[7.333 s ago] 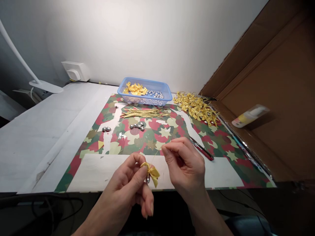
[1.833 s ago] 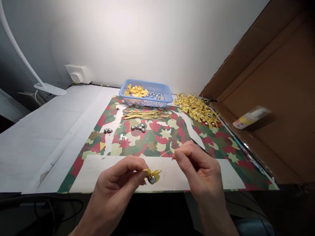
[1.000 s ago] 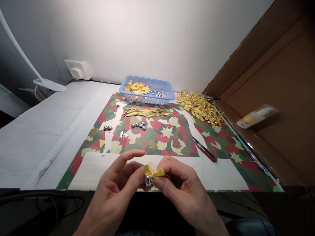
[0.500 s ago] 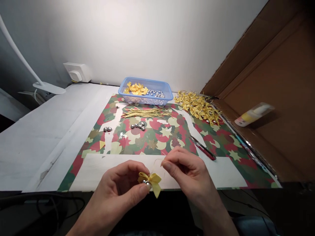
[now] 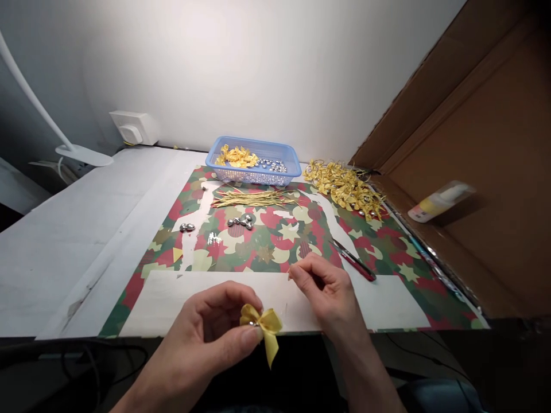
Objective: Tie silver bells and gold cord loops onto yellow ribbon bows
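My left hand (image 5: 210, 338) pinches a yellow ribbon bow (image 5: 269, 322) between thumb and fingers, near the front edge of the mat. A small silver bell (image 5: 253, 323) shows at the bow's middle, partly covered by the thumb. To the right, apart from the bow, my right hand (image 5: 329, 292) is closed, thumb against forefinger. Whatever those fingertips hold is too fine to make out. Several silver bells (image 5: 241, 221) lie on the patterned mat beyond, with a smaller cluster of bells (image 5: 187, 227) to their left.
A blue basket (image 5: 253, 178) holds yellow bows and silver bells. Gold ties (image 5: 256, 198) lie before it. Right of it is a heap of finished-looking bows (image 5: 344, 186). Scissors (image 5: 355, 261) rest beyond my right hand. A bottle (image 5: 439, 202) stands by the cardboard wall (image 5: 486, 143).
My right hand has drawn slightly closer in and its fingers have curled more. The thin cord seen by its fingertips no longer shows clearly. The bow has turned a little in my left hand.
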`<control>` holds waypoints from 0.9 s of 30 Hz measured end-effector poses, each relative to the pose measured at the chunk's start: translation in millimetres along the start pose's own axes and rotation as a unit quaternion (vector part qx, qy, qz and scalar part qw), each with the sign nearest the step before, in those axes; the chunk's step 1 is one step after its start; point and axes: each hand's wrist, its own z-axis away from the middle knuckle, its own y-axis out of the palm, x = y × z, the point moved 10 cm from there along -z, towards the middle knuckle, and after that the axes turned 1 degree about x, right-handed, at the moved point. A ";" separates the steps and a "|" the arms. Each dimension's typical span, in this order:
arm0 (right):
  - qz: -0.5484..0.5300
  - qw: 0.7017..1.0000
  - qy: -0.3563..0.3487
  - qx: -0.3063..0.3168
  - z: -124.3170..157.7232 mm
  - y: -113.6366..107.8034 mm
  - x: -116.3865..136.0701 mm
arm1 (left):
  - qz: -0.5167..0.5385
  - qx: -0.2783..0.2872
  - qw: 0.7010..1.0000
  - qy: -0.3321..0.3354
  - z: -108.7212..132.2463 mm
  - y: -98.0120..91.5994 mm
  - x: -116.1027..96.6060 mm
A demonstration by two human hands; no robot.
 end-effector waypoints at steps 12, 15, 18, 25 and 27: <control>-0.154 0.954 -0.059 0.251 15.9 47.9 37.6 | 0.097 0.147 0.981 -0.082 -11.9 19.3 24.4; -0.127 0.968 -0.052 0.209 12.9 41.9 39.8 | 0.028 0.127 0.989 -0.070 -11.0 10.0 22.0; -0.037 0.983 -0.048 0.175 13.3 34.5 41.7 | -0.095 0.066 0.993 0.000 -8.6 -4.9 2.7; 0.067 0.986 -0.060 0.139 15.2 33.7 49.2 | -0.214 -0.024 0.974 0.065 -7.5 -9.3 -17.5; 0.060 0.987 -0.053 0.140 13.5 34.6 45.3 | -0.219 -0.046 0.972 0.064 -10.8 -11.6 -15.3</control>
